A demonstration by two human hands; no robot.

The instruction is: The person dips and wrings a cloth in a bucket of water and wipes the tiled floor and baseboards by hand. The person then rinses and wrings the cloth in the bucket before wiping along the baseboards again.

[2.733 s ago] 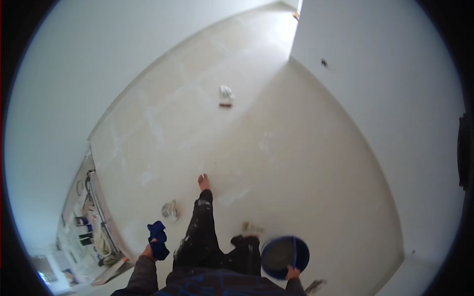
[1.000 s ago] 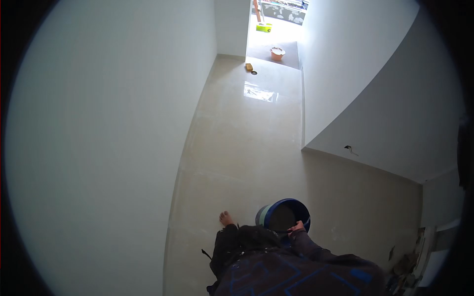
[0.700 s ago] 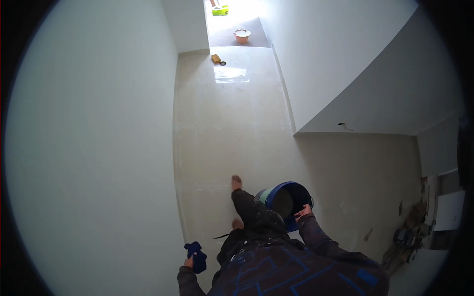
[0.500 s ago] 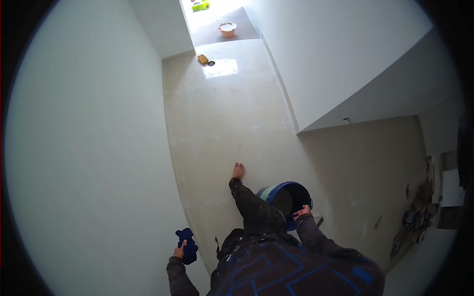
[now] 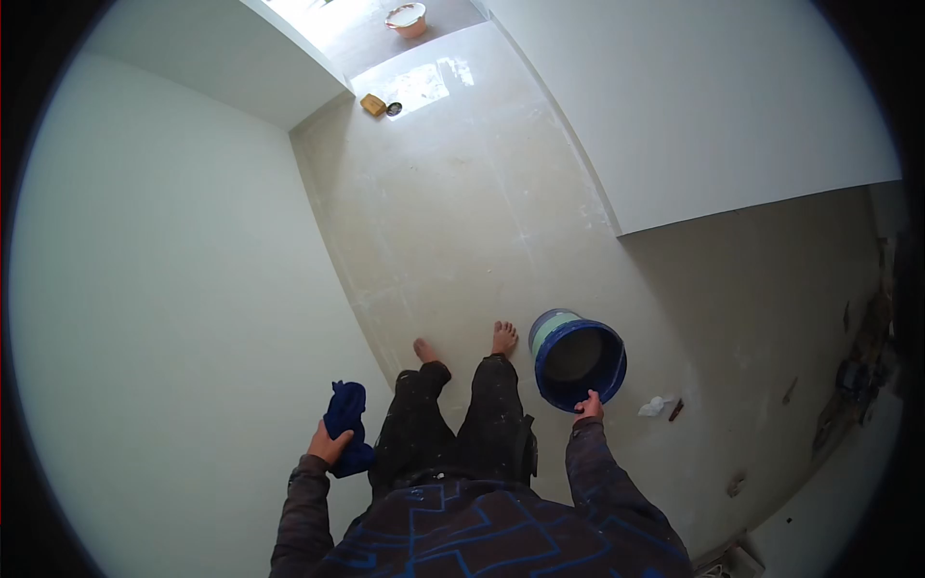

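Pale, smeared flooring (image 5: 443, 222) runs forward from both grips, with a white wall (image 5: 164, 270) rising to the left of the left hand and another white wall (image 5: 713, 106) standing ahead and to the right of the right hand. The left hand (image 5: 330, 444) is clenched around a bunched dark blue cloth (image 5: 347, 424), which spills out above and below the fingers, just beside the dark, paint-flecked trousers (image 5: 414, 424). The right hand (image 5: 589, 406) grasps the near edge of a blue bucket (image 5: 550, 330) banded in light green; whether the fingers hook its handle or its rim is too small to tell. The bucket lies directly ahead of that grip, its mouth turned toward the body, with greyish contents inside. To the right of the right-hand grip, a crumpled white scrap (image 5: 654, 407) and a short brown strip (image 5: 676, 409) lie close together on the floor. Between the two grips and a little ahead of them, bare feet (image 5: 504, 337) point forward. Well beyond both grips, a yellowish block (image 5: 373, 105) sits just beside a dark round piece (image 5: 394, 109), and farther still stands an orange tub (image 5: 409, 29) with whitish contents.
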